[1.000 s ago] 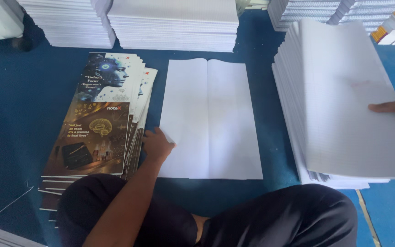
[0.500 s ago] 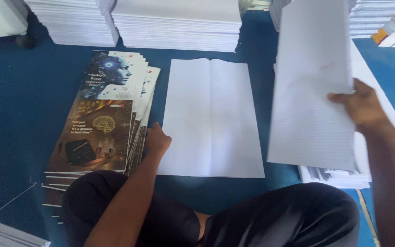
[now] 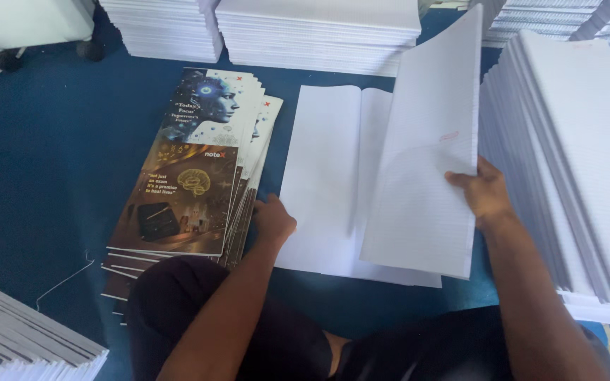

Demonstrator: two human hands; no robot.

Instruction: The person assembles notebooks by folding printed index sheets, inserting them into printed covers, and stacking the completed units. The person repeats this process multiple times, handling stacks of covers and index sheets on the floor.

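Blue floor lies under all. Right hand pinches a tilted ruled sheet by its edge, thumb on front. Left hand, fingers curled together, rests between the flat white sheets and the printed covers stack.

Right paper stack cut off by frame edge; lifted sheets hide flat sheets' right half.

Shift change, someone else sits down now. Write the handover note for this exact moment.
Left hand: open, resting at the left edge of the flat white sheets, beside the printed cover stack.
Right hand: gripping a lined sheet bundle, tilted above the flat sheets.
Right-side paper pile: tall.
Done: one set of sheets lies flat on the blue floor.
Left: the held bundle is not yet laid down.
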